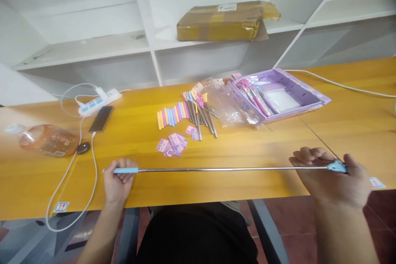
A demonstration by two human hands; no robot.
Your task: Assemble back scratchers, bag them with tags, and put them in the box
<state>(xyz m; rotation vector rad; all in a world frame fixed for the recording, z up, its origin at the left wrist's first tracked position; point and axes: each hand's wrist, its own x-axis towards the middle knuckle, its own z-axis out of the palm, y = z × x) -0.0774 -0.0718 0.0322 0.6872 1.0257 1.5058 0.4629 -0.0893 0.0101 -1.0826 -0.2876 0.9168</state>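
A telescopic back scratcher (210, 169) is stretched out level above the table's front part. Its light blue handle lies in my left hand (118, 179), whose fingers are curled round it. At the other end, my right hand (334, 177) grips the small blue claw head between thumb and palm, fingers partly curled. Beyond the rod lie several metal scratcher rods with coloured claw heads (201, 111) in a loose pile. A row of pastel handle sleeves (172, 115) sits to their left. Small pink and purple cards (173, 144) are scattered nearer to me.
A purple open box (297, 90) holds bagged scratchers, with clear plastic bags (232, 109) beside it. At left are a bottle (48, 140), a phone (101, 119), a power strip (100, 102) and looping white cables. A taped carton (219, 24) rests on the shelf behind.
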